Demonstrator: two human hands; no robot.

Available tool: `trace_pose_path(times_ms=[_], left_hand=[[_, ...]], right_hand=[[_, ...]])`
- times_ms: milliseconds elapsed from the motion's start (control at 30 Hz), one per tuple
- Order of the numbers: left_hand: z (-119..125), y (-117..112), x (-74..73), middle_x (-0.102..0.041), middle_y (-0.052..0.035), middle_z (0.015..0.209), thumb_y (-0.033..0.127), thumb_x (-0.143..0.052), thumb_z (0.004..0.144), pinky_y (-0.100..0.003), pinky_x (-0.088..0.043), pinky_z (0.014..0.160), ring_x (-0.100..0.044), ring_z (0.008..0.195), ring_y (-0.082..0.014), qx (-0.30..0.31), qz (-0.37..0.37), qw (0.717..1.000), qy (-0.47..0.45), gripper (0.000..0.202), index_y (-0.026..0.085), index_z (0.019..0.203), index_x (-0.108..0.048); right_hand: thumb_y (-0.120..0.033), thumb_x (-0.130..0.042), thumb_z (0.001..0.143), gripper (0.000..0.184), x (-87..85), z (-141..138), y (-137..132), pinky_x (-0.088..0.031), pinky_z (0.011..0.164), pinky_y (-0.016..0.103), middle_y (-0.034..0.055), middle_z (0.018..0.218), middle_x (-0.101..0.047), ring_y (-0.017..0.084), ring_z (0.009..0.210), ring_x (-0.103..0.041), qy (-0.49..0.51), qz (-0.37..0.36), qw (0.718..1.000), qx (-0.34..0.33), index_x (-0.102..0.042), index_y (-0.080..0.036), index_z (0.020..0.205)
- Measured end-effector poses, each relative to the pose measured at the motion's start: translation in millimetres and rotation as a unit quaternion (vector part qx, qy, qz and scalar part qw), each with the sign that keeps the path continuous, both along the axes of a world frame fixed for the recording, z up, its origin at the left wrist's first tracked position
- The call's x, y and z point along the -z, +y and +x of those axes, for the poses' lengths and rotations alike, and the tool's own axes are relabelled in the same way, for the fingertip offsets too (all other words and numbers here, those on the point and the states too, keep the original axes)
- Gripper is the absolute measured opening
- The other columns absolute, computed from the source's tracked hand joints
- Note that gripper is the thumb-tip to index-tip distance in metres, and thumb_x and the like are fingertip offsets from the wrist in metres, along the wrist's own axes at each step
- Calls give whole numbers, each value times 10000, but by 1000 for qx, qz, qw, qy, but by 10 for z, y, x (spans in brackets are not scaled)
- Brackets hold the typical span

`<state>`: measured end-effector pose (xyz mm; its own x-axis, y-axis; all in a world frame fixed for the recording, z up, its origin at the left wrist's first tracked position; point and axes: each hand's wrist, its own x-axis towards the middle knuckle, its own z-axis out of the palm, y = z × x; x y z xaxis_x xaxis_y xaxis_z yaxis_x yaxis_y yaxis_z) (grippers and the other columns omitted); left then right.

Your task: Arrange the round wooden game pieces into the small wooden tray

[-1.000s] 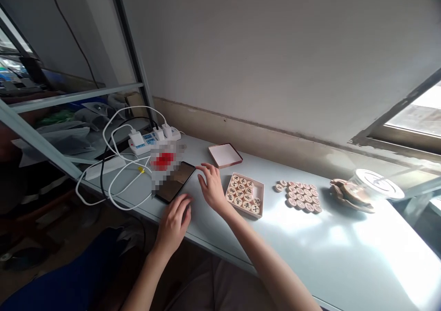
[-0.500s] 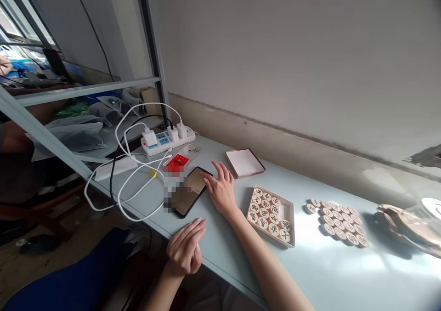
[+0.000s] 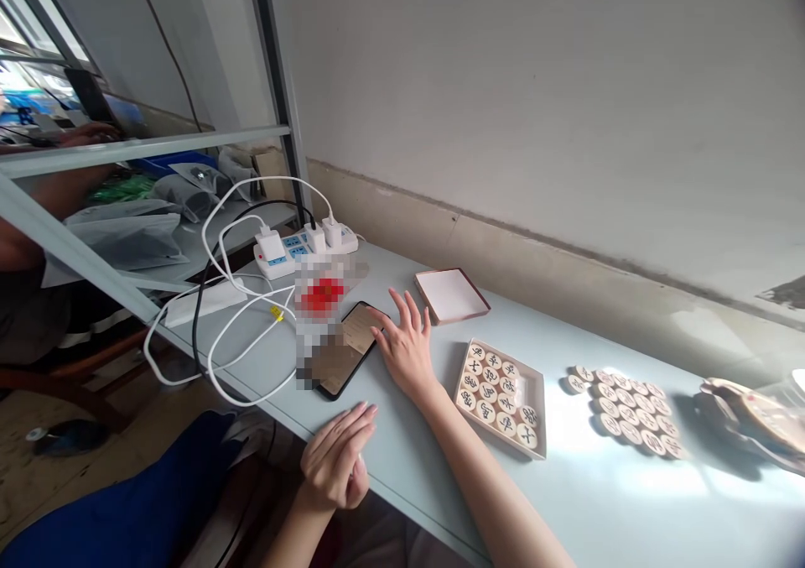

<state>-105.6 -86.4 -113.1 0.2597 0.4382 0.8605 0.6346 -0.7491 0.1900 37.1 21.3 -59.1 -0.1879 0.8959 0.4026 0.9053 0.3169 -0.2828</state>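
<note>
My right hand point(image 3: 406, 346) lies flat on the pale table point(image 3: 584, 501) with fingers spread, its fingertips touching the right edge of a dark phone point(image 3: 345, 350). My left hand point(image 3: 336, 459) hovers at the table's near edge below the phone, fingers loosely stretched, holding nothing. To the right of my right hand sits a square wooden tray point(image 3: 537, 383) filled with round chess pieces. Its flat lid point(image 3: 451, 294) lies behind it. More round pieces point(image 3: 622, 413) are laid out in rows on the table further right.
A white power strip point(image 3: 295, 246) with plugged chargers and looping cables point(image 3: 232, 333) lies at the table's left end, beside a red-marked item point(image 3: 320, 293). A wooden object point(image 3: 751, 413) rests at far right. A shelf frame with bags stands left; another person's arm shows there.
The view swung left, then steadied. My left hand drew back from beside the phone to the table's near edge. My right hand stayed flat by the phone.
</note>
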Motion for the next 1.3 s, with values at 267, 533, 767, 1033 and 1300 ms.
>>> trace_pose_path(times_ms=[267,533,767,1033,1300], left_hand=[[11,-3,-43,-715,-119,968,106,-337,791,-329,-521,824,-638,1028,-222,0,5,1000,-11,346,117,1041,-575],[19,-23,-47,-717,-112,957,88,-349,777,-323,-520,816,-647,1007,-216,-5,9,1000,-19,341,138,1032,-569],[15,-75,-85,-713,-90,971,86,-367,784,-317,-508,803,-653,981,-208,-16,-14,1000,-8,317,167,997,-587],[58,-129,-289,-685,-61,989,150,-379,875,-348,-474,799,-633,922,-214,-35,-149,988,28,231,201,939,-595],[929,368,-746,-632,-44,954,313,-378,910,-286,-473,612,-610,695,-171,50,-312,946,71,260,222,1088,-544]], right_hand=[[-437,-343,947,352,-7,-5,-13,-91,1068,630,-1,1499,-230,258,1396,-109,-5,2,1000,0,-538,-368,1232],[-472,-344,938,373,0,-11,-41,-56,1049,660,21,1498,-232,271,1396,-97,-6,24,1000,0,-540,-356,1233],[-355,-323,955,389,-287,13,-266,-183,1060,575,76,1488,-219,262,1374,-170,132,102,985,51,-453,-288,1316],[-173,-368,906,288,-780,1145,-1016,-374,863,336,39,1069,-593,187,993,-518,111,126,981,94,-626,-250,1007],[-218,-505,878,329,-388,1919,-1157,-346,798,324,49,1069,-608,208,966,-516,-116,-56,987,100,-584,-303,1185]])
